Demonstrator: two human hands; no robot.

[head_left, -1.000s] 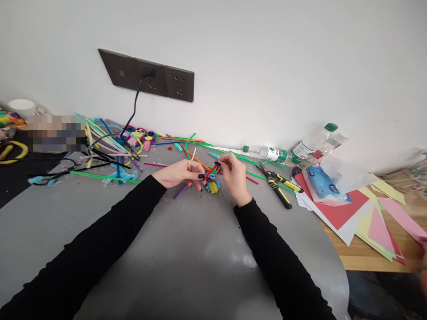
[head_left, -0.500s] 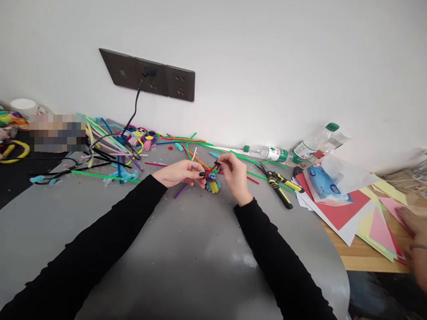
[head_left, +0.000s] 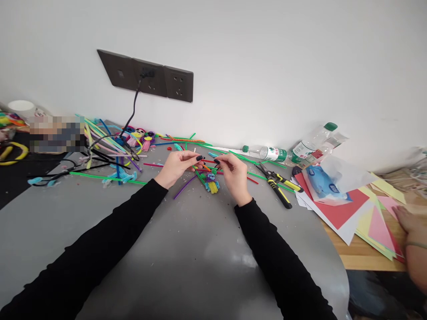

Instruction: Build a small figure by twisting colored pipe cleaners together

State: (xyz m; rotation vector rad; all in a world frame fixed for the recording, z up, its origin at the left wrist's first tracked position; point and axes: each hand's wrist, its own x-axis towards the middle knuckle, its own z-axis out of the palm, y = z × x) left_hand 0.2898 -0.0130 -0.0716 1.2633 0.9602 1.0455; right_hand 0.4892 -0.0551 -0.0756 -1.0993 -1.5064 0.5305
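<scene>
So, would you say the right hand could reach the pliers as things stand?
Probably yes: the pliers lie just right of the right hand, with only thin pipe cleaners visible between.

L hand (head_left: 178, 168): palm hidden; co-worker's arm (head_left: 416, 255) cropped, R edge.

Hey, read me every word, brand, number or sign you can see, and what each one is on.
Nothing reads clearly enough to quote.
Lying bottle: print on its green-and-white label, too small.
Leaning bottle: red characters on its label, too blurred.
Reddish label beside it: too small.
Blue packet: pale lettering on dark blue patches, too blurred.
</scene>
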